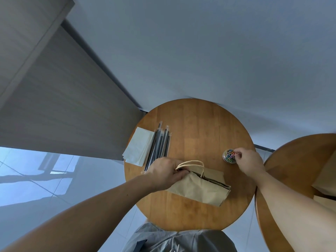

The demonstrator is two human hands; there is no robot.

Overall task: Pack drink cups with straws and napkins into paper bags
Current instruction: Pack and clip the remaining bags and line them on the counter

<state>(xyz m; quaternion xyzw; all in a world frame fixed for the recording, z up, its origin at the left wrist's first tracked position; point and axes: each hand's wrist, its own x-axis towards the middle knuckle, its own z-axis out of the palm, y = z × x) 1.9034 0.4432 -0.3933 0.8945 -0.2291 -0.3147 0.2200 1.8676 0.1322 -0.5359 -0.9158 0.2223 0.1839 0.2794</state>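
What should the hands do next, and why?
Probably lift a clip out of the jar and bring it to the bag. The right hand pinches one there, and the left hand grips the bag's top, seemingly holding it shut for clipping.

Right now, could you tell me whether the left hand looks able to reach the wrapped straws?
Probably yes: the straws lie uncovered just beyond the left hand, though it grips the paper bag and would need to let go first.

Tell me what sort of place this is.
Likely a café or takeaway packing spot: a round wooden table holds a stack of pale paper napkins, wrapped black straws and a flat brown paper bag with twine handles.
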